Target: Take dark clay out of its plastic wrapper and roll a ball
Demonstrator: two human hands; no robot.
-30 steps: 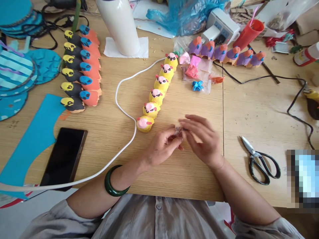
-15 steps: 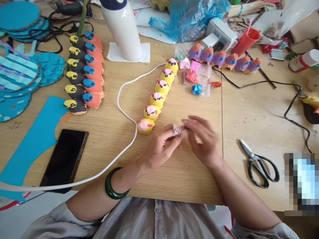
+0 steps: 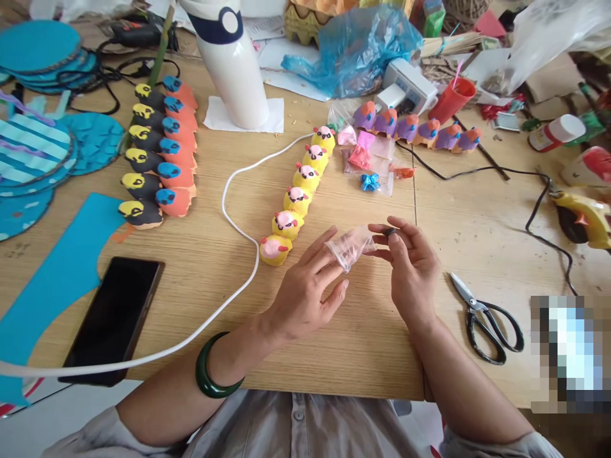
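My left hand has its thumb held apart, and a small clear plastic bag is caught at its fingers. The bag looks almost bare inside. To its right, my right hand pinches a small black lump, perhaps modelling clay, between thumb and fingers. Beyond the left hand runs a row of yellow egg-carton animals with pink faces and red ears. The nearest one has a pink face and a red ear but no black marks that I can see.
Small packets with coloured lumps lie beyond the hands. Scissors rest at right, a phone at left. A white cable curves past the yellow row. A white bottle stands behind; black-and-orange carton birds sit left.
My hands have moved apart. The black lump now shows in my right fingers, and the left thumb has come off the bag. The view has shifted slightly.
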